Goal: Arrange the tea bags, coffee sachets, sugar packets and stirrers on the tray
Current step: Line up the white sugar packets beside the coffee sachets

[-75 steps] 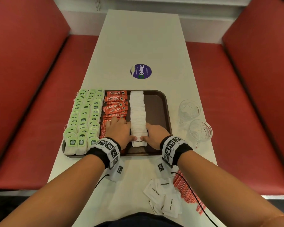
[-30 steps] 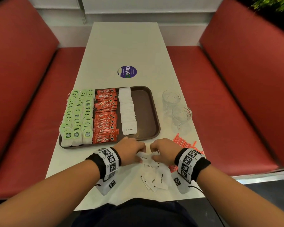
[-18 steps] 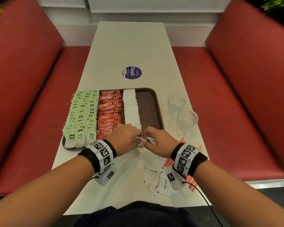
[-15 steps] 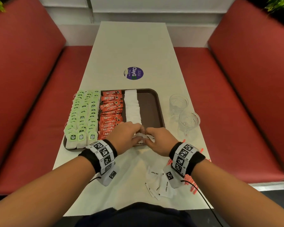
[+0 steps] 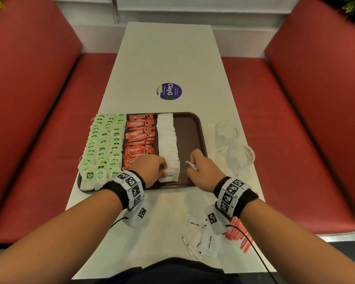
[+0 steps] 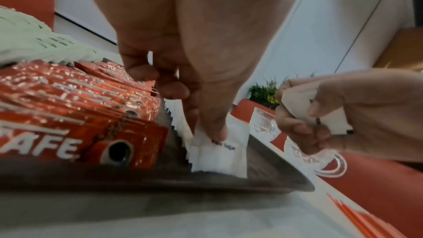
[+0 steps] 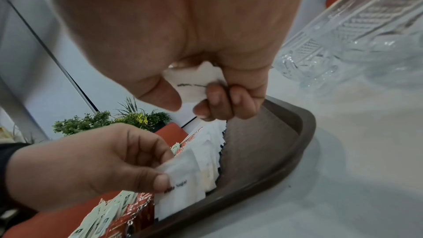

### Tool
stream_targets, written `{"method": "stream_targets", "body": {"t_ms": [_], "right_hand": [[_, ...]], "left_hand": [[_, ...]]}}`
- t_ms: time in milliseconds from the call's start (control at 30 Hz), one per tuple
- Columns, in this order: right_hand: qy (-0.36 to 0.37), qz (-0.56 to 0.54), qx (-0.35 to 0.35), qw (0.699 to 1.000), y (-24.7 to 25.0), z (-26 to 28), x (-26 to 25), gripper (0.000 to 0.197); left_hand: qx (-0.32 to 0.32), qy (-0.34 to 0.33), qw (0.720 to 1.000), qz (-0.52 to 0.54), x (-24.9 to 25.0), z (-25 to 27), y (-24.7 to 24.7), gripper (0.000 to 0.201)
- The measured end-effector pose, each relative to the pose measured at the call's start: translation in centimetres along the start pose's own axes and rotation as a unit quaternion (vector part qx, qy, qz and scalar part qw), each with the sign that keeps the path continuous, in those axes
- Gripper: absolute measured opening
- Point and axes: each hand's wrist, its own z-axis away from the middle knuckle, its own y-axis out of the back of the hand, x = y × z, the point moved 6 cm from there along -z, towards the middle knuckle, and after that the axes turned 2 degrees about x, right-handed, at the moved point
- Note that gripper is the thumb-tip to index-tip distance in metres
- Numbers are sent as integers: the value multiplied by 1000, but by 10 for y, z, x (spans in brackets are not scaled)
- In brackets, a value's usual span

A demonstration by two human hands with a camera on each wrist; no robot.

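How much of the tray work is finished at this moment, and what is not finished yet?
Done: tea bags and Nescafe sachets lie in rows on the tray. In hand: the left hand pinches the nearest packet of the sugar row; the right hand holds more sugar packets. Left: loose sugar packets and red stirrers on the table.

Tea bags (image 5: 103, 144) left on tray (image 5: 191, 128) — glasses (image 5: 234, 144) right
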Motion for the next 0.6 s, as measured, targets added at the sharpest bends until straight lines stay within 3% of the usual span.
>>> {"method": "stream_targets", "body": {"t_ms": [67,200,333,533,600], "right_hand": [[-1,9,3,1000,1,-1,2,12],[3,12,19,1000,3,-6,7,18],[16,26,-3,1000,0,-11,11,9],[22,-8,9,1000,-2,-20,9,11],[21,-26,12,999,-4,-23,8,9]], "left_hand": [[-11,0,999,-32,1,-4,-8,25],[26,20,995,-89,0,-8,-10,29],[31,21,993,-113,3,-10,-7,31],[-5,-41,999,4,10,-6,9,54],[-12,-64,997,29,15,-2,14,47]]}}
